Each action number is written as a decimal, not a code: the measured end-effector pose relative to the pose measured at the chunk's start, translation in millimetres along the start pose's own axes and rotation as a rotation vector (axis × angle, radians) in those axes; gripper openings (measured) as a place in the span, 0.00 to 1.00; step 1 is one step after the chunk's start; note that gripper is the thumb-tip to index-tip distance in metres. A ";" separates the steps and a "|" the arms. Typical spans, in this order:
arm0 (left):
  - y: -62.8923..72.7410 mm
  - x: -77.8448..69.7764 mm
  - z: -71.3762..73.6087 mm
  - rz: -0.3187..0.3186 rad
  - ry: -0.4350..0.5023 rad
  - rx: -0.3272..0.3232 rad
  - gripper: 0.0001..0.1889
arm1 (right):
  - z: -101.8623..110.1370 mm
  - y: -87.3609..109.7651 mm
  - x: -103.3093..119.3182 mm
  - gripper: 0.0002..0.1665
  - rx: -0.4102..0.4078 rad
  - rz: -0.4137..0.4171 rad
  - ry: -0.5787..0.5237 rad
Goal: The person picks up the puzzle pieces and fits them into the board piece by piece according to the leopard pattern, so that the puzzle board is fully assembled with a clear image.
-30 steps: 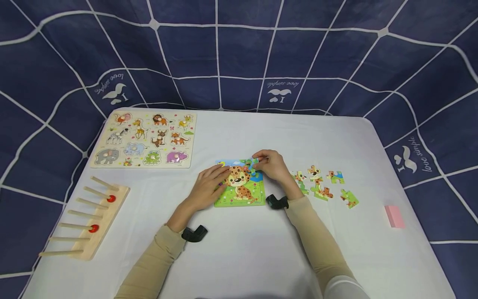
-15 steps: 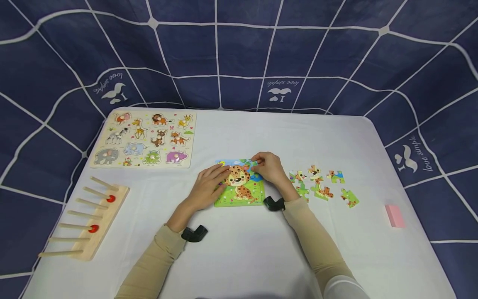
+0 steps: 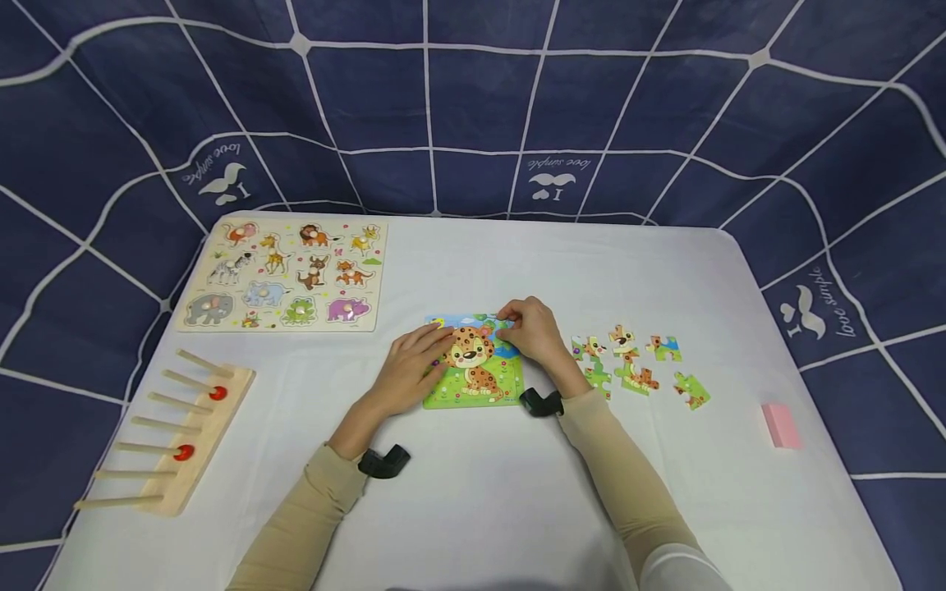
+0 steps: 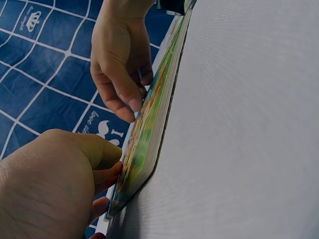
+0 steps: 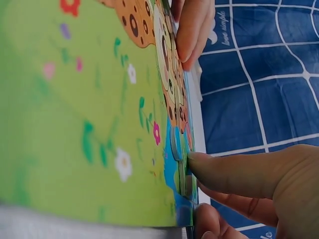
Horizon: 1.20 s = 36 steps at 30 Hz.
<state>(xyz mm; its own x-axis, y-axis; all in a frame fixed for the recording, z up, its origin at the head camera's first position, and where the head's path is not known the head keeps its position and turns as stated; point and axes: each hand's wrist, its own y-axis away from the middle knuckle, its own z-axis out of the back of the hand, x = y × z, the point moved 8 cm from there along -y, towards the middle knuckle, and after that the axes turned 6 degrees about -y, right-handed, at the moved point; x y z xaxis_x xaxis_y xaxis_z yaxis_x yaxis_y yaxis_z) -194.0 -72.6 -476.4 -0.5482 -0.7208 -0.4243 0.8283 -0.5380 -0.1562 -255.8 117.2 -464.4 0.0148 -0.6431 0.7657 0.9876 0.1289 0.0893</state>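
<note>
A leopard jigsaw board (image 3: 480, 390) lies flat on the white table in the head view. My left hand (image 3: 411, 369) rests on its left side with fairly straight fingers, and those fingertips touch the picture in the left wrist view. At the board's upper right corner, my right hand (image 3: 535, 330) pinches a jigsaw piece (image 5: 182, 175) between thumb and fingers. The right wrist view has this piece sitting slightly raised over the blue and green corner, the thumb (image 5: 224, 172) against it. The right fingers partly cover the piece from above.
Several loose jigsaw pieces (image 3: 636, 377) lie right of the board. A pink block (image 3: 782, 426) is farther right. An animal knob puzzle (image 3: 296, 279) occupies the back left, with a wooden peg rack (image 3: 199, 451) bearing red beads in front. A blue patterned cloth (image 3: 480, 98) hangs behind.
My right hand has shifted slightly left and inward with the jigsaw piece, settling it at the board's upper right corner. My left hand has stayed in place.
</note>
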 end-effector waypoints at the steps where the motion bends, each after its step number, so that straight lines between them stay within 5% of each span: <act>1: 0.0 0.2 0.0 0.000 0.000 0.000 0.23 | -0.2 -0.4 -0.5 0.11 0.000 0.000 -0.001; 17: -1.2 2.9 3.4 0.019 0.061 -0.045 0.23 | -2.8 -2.7 2.2 0.10 0.002 0.026 0.046; 28: -0.6 22.9 9.4 0.148 0.228 -0.141 0.21 | -2.4 -1.6 2.0 0.11 0.000 0.004 0.043; 36: 2.0 25.6 10.8 0.150 0.175 -0.086 0.23 | -2.8 0.8 6.7 0.10 0.007 0.003 0.081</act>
<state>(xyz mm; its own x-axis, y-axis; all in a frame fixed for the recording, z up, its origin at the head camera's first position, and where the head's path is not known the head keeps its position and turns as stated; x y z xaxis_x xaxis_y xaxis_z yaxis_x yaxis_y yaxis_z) -207.6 -96.9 -478.0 -0.3964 -0.6988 -0.5954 0.9097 -0.3861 -0.1526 -254.5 110.8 -460.9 0.0307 -0.7016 0.7119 0.9865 0.1360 0.0915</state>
